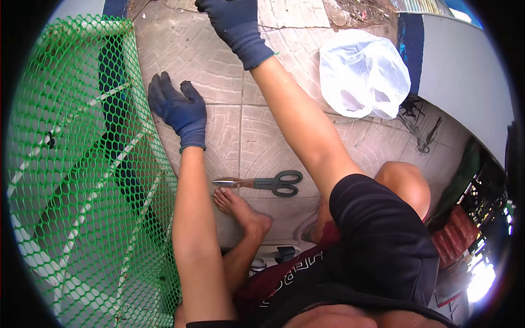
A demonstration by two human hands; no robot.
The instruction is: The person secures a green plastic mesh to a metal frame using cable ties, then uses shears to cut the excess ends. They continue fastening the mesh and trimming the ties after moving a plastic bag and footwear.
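Both of my hands wear dark blue gloves. My left hand (pixel 179 109) is beside the edge of the green plastic mesh (pixel 82 158), its fingers spread and nothing visible in it. Stretched forward, my right hand (pixel 232 24) is over the tiled floor at the top of the view; its fingertips are cut off by the frame edge. Large shears (pixel 262 182) with dark handles lie on the tiles near my bare foot, handles to the right. A white plastic bag (pixel 363 74) rests on the floor to the right of my right forearm.
The mesh covers a frame of pale bars (pixel 93 218) along the left. Thin dark wires (pixel 422 136) lie on the floor right of the bag. A white wall with a blue edge (pixel 411 54) stands at the right. Leaf litter (pixel 363 12) lies at the top.
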